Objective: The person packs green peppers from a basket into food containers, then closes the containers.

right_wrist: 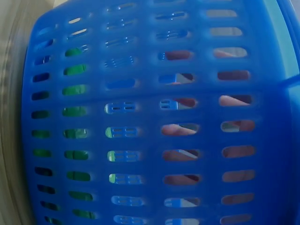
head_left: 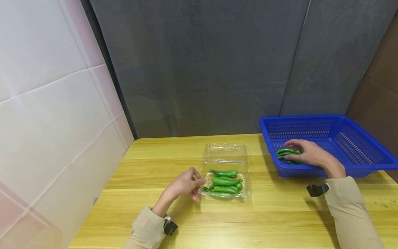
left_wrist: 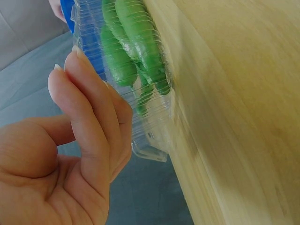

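Several green peppers [head_left: 224, 181] lie in a clear plastic container [head_left: 248, 180] whose lid [head_left: 225, 152] is folded back behind it. My left hand [head_left: 187, 184] is at the container's left edge, fingers bent loosely against or beside the wall; the left wrist view shows the hand [left_wrist: 89, 136] beside the ribbed clear side [left_wrist: 154, 117]. My right hand [head_left: 311, 154] is inside the blue basket [head_left: 370, 167], fingers spread over a few green peppers [head_left: 287, 151] at its left end. In the right wrist view the slotted basket wall [right_wrist: 150, 96] hides most of the hand; no firm grip shows.
The wooden table [head_left: 140, 155] runs under the container and basket. A dark grey curtain [head_left: 199, 69] hangs behind, a pale sheet [head_left: 56, 103] stands on the left, and a brown surface [head_left: 377, 90] is at the right.
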`<move>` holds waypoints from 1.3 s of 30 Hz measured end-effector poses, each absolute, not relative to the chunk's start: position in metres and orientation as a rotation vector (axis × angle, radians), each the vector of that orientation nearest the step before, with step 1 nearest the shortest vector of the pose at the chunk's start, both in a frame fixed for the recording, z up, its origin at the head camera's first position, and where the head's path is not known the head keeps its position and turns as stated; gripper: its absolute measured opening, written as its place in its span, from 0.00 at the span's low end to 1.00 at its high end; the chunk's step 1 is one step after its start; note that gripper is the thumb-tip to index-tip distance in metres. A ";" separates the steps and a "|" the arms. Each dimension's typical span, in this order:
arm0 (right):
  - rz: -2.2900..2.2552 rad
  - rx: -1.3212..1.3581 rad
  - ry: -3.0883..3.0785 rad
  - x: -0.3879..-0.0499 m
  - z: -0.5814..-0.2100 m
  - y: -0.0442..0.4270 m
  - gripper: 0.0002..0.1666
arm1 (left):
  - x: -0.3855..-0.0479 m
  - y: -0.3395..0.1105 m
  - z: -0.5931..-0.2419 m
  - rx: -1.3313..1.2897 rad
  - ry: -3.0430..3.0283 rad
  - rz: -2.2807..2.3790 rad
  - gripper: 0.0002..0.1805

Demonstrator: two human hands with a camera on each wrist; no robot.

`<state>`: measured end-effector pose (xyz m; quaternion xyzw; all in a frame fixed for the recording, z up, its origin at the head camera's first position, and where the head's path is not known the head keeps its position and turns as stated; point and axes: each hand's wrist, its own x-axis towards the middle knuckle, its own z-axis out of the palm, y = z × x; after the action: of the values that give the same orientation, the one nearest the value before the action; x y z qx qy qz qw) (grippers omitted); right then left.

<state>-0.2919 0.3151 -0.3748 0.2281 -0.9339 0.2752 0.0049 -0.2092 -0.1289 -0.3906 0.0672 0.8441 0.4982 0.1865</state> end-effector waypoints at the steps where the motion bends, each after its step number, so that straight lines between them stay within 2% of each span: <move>1: 0.857 0.707 -2.934 -0.292 -0.375 0.315 0.30 | -0.209 -0.129 -0.391 0.190 2.377 1.404 0.14; 22: 0.813 0.663 -3.198 -0.292 -0.369 0.317 0.32 | -0.209 -0.129 -0.390 0.194 2.373 1.403 0.13; 39: 0.933 0.686 -3.312 -0.294 -0.368 0.319 0.21 | -0.210 -0.130 -0.391 0.187 2.363 1.405 0.13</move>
<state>-0.2943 0.3195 -0.3676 0.1922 -0.9281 0.2614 -0.1825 -0.2105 -0.1295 -0.3912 0.0667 0.8416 0.5005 0.1918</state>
